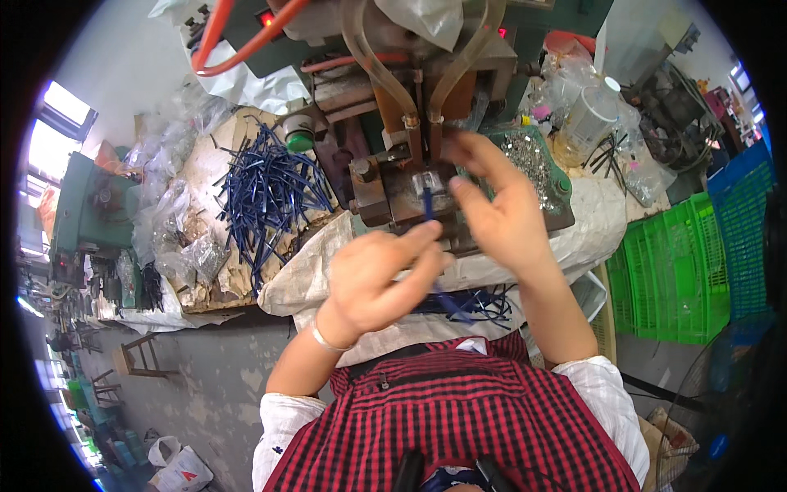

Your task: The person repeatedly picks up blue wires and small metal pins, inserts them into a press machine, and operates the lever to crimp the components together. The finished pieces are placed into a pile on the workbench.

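Note:
My left hand is closed on a narrow dark blue strip, pinching it just in front of the press. The strip's upper end lies on the small metal die; its lower end hangs below my fingers. My right hand is at the right side of the die, thumb and fingers apart, the fingertips slightly blurred. Nothing shows between them. The bench press stands in front of me, with two clear curved tubes running down to its head. More blue strips lie below my hands, on the pale cloth.
A heap of blue strips covers the worn bench at left. Small metal pieces fill a green tray at right, beside a clear plastic jar. Green crates stand at far right. An orange hose loops above left.

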Demonstrator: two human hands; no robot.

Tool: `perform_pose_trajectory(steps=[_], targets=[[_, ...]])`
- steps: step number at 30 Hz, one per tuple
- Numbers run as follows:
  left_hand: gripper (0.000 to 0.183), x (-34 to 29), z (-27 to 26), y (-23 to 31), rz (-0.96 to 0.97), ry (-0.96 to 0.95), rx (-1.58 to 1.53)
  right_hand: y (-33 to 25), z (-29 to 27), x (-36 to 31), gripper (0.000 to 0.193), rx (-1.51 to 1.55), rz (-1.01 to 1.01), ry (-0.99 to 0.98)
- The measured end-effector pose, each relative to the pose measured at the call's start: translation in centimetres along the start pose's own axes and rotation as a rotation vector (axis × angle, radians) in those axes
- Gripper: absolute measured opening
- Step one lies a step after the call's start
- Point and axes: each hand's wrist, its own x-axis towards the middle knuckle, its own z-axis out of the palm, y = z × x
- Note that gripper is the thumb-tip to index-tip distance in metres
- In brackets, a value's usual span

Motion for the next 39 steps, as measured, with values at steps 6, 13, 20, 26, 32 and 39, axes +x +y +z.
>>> perform_pose_trajectory(steps=[6, 13, 20, 26, 32, 39], targets=[[0.026, 0.3, 3.4, -1.3, 0.123, 0.073, 0.039, 10.9, -6.7, -2.0, 0.026, -1.013, 0.024, 0.214], [0.026, 0.4, 2.9, -1.3, 0.111, 0.054, 0.062, 11.7, -5.4, -1.8, 0.015, -0.852, -0.223, 0.234], [0.036, -2.9, 2.1, 1.5, -0.217, 0.087, -0.102, 11.7, -5.1, 0.3, 0.013, -0.927, -0.309, 0.079], [0.018, -5.5, -8.2, -0.7, -0.557, 0.487, 0.178, 12.0, -5.7, -0.8, 0.018, -0.673, -0.117, 0.24], [0.013, -4.3, -7.1, -10.0, -0.431, -0.097, 0.547, 10.7, -4.0, 0.4, 0.016, -0.661, -0.138, 0.186], [0.018, -12.8, -1.7, -20.3, -0.309, -0.583, 0.697, 10.5, -7.3, -3.7, 0.014, -0.538, -0.056, 0.358]])
